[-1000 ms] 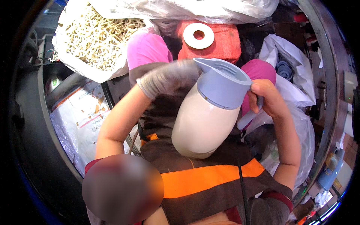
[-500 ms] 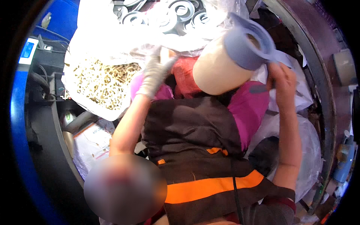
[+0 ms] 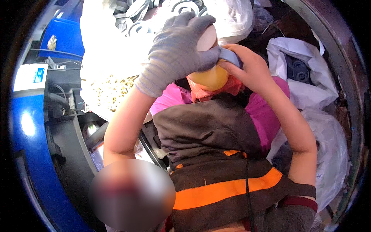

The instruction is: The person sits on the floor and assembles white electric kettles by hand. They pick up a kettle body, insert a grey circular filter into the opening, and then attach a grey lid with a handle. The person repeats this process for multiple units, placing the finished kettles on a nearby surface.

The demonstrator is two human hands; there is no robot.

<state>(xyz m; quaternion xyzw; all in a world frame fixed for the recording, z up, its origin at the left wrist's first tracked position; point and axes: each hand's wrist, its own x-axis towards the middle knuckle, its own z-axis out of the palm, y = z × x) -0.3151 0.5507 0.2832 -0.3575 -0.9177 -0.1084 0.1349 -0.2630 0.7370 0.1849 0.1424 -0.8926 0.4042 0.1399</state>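
A: What are the hands doing?

B: The left hand [image 3: 176,52], in a grey knit glove, is wrapped over the round body of a cream jug [image 3: 206,75]. The fingers curl across its upper side, so that hand seems to carry the weight. The right hand [image 3: 247,69] is bare and closed round the jug's blue-grey top [image 3: 228,56], thumb and fingers pinched on it, which looks like the steering grip.

A: And where is the jug?

B: Raised close under the camera, tipped on its side, wedged between both hands and above the pink sleeves [image 3: 266,112]. Two hands suit it: the body is smooth and bulky.

A: What lies beyond?

B: Below the arms, a dark brown vest [image 3: 208,139] with an orange stripe [image 3: 228,189]. Past the glove, a white sack [image 3: 104,50] holding grey rings [image 3: 137,29] and small pale pieces. To the right, more white bags [image 3: 309,81], one showing dark ring shapes. On the left, a blue machine housing [image 3: 29,154].
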